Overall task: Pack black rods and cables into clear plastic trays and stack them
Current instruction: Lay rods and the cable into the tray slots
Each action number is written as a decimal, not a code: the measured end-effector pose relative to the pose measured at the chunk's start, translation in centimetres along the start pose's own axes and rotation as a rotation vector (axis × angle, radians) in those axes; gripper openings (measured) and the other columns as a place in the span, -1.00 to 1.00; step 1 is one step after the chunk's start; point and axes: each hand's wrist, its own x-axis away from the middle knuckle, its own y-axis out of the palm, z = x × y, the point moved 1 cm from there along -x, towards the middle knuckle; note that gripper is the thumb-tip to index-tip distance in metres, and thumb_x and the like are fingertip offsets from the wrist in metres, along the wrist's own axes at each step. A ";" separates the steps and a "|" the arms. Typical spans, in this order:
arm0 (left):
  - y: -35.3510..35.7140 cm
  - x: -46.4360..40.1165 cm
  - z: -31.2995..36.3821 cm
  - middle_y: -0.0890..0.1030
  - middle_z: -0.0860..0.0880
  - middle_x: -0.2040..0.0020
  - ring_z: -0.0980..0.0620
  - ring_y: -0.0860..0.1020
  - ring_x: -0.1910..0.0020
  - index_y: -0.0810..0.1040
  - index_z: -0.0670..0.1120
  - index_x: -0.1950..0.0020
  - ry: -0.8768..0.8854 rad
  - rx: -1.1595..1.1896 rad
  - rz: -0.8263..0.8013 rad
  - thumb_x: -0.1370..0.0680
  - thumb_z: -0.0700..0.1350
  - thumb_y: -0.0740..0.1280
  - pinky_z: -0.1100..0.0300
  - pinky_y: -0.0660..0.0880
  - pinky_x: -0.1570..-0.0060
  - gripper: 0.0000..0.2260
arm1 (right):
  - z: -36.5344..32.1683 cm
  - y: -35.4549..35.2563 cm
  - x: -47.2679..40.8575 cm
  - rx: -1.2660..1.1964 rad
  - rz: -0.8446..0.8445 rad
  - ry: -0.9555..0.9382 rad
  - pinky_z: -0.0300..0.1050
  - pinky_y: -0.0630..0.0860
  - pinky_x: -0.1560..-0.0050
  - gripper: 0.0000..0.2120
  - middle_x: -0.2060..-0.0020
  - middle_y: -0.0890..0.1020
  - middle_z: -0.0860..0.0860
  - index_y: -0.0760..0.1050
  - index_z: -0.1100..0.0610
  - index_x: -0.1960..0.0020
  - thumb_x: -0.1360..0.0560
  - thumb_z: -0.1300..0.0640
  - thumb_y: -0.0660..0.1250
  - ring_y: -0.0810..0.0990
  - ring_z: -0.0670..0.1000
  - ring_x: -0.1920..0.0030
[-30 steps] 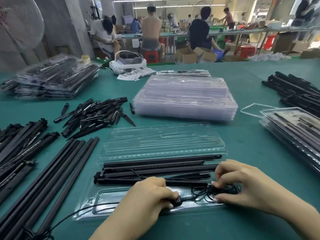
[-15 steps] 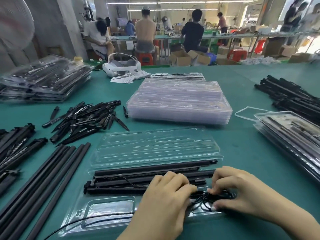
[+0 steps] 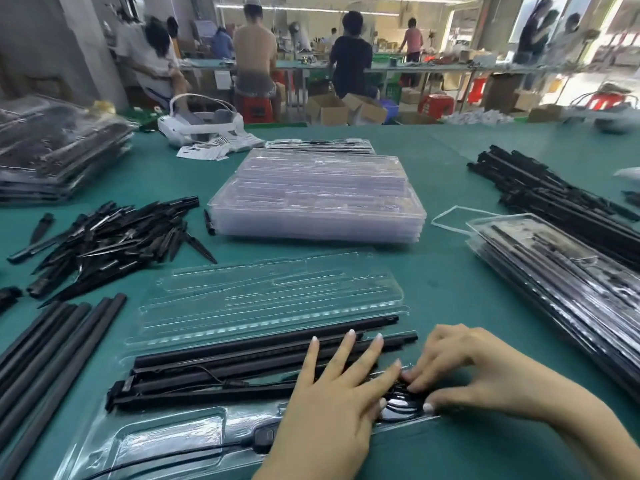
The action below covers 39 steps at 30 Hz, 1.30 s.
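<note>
Pressing a coiled black cable (image 3: 403, 400) into the near right pocket of an open clear plastic tray (image 3: 166, 441), two bare hands meet over it. The coil sits directly under the fingertips of both hands, with its loose end running left along the tray's near edge. Just beyond it, black rods (image 3: 249, 358) lie in the tray's grooves, their long axis running left to right. The left hand (image 3: 341, 396) lies flat, fingers straight and spread across the rods, thumb touching the coil. The right hand (image 3: 460, 372) comes in from the right with fingers curled, pinching the coil, and looks the nearer one for tucking it down. The tray's lid half (image 3: 273, 296) lies open on the far side. Farther on the green bench (image 3: 446, 282) sit a stack of empty trays (image 3: 318, 199), loose rods (image 3: 45, 337) at left and packed trays (image 3: 561, 275) at right.
</note>
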 end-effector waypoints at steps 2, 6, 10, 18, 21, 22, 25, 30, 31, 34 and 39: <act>-0.2 0.1 -0.1 0.62 0.16 -0.16 0.07 0.60 -0.15 0.66 0.25 -0.01 0.026 0.044 0.103 -0.36 0.10 0.45 0.00 0.48 -0.13 -0.77 | 0.1 0.2 -0.1 -0.015 0.023 -0.012 -0.23 0.49 -0.01 -0.85 0.18 0.68 -0.29 0.72 -0.02 0.16 -0.29 0.01 0.58 0.58 -0.19 0.06; -0.1 0.3 0.8 0.58 0.12 0.31 0.07 0.59 0.29 0.66 0.03 0.30 0.100 -0.057 0.200 -0.43 0.04 0.27 0.19 0.36 0.13 -0.78 | 0.2 0.4 -0.4 -0.048 0.037 -0.025 -0.28 0.49 0.07 -0.88 0.23 0.69 -0.25 0.71 -0.01 0.21 -0.27 0.04 0.59 0.57 -0.20 0.08; 0.7 0.3 2.0 0.54 0.10 0.45 0.11 0.51 0.45 0.70 -0.04 0.36 0.146 -0.151 0.191 -0.41 0.23 0.10 0.25 0.38 0.25 -0.50 | 0.6 0.5 -0.3 -0.037 0.021 -0.013 -0.43 0.37 0.08 -0.89 0.20 0.68 -0.27 0.71 -0.05 0.20 -0.29 0.00 0.57 0.52 -0.23 0.06; 0.4 0.1 1.5 0.53 0.11 0.39 0.10 0.50 0.40 0.71 0.09 0.02 0.187 -0.129 0.121 -0.35 0.26 0.35 0.36 0.46 0.30 -0.64 | 1.0 1.0 -0.5 -0.067 -0.001 -0.002 -0.40 0.42 0.13 -0.92 0.18 0.66 -0.17 0.68 0.01 0.26 -0.31 0.09 0.57 0.58 -0.21 0.10; 0.5 0.1 1.5 0.48 0.08 0.41 0.05 0.47 0.41 0.70 0.09 0.06 0.177 -0.094 0.223 -0.56 -0.09 0.13 0.32 0.42 0.36 -0.68 | 1.3 0.7 -0.5 -0.160 -0.035 0.053 -0.28 0.50 0.10 -0.92 0.14 0.66 -0.14 0.69 -0.05 0.24 -0.31 0.08 0.57 0.63 -0.15 0.10; 0.5 0.1 1.6 0.46 0.07 0.43 0.05 0.45 0.42 0.70 0.09 0.07 0.173 -0.111 0.267 -0.58 -0.14 0.06 0.32 0.41 0.37 -0.60 | 1.3 0.5 -0.5 -0.193 -0.066 0.068 -0.20 0.52 0.10 -0.93 0.12 0.66 -0.13 0.70 -0.07 0.22 -0.32 0.06 0.56 0.63 -0.12 0.11; 0.1 0.2 2.0 0.45 0.07 0.46 0.05 0.43 0.45 0.71 0.08 0.13 0.164 -0.172 0.305 -0.61 -0.22 -0.05 0.33 0.38 0.40 -0.46 | 1.5 -0.2 -0.8 -0.265 -0.091 0.108 -0.11 0.50 0.07 -0.85 0.05 0.68 -0.08 0.69 -0.07 0.06 -0.38 -0.03 0.50 0.61 -0.06 0.11; 0.2 0.4 2.3 0.47 0.08 0.43 0.06 0.45 0.42 0.71 0.10 0.09 0.140 -0.189 0.238 -0.52 -0.24 -0.12 0.35 0.40 0.33 -0.41 | 2.9 -1.0 -4.5 -0.513 0.520 0.340 -0.13 0.39 -0.26 -0.59 -0.22 0.55 -0.08 0.44 -0.15 -0.29 -0.44 -0.08 0.32 0.49 -0.12 -0.24; 0.2 0.4 2.3 0.47 0.08 0.43 0.06 0.45 0.41 0.71 0.11 0.09 0.141 -0.168 0.211 -0.47 -0.24 -0.04 0.35 0.40 0.33 -0.48 | 3.2 -1.0 -5.6 -0.602 0.518 0.418 -0.10 0.38 -0.28 -0.53 -0.27 0.49 -0.01 0.35 -0.11 -0.37 -0.48 -0.07 0.30 0.47 -0.06 -0.27; 0.2 0.5 2.1 0.45 0.08 0.42 0.06 0.43 0.41 0.70 0.12 0.11 0.157 -0.115 0.158 -0.33 -0.13 0.14 0.34 0.38 0.35 -0.63 | 3.7 -1.0 -8.4 -0.909 0.480 0.584 -0.10 0.45 -0.14 -0.42 -0.28 0.43 0.12 0.17 0.02 -0.48 -0.54 -0.02 0.29 0.51 0.06 -0.15; -0.1 0.3 2.3 0.46 0.09 0.45 0.08 0.42 0.43 0.70 0.15 0.15 0.153 -0.146 0.186 -0.41 -0.14 0.18 0.32 0.36 0.36 -0.68 | 3.4 -1.4 -10.2 -0.997 0.588 0.729 -0.31 0.36 0.45 -0.78 0.17 0.60 0.04 0.47 0.13 0.01 -0.52 -0.03 0.33 0.46 -0.10 0.35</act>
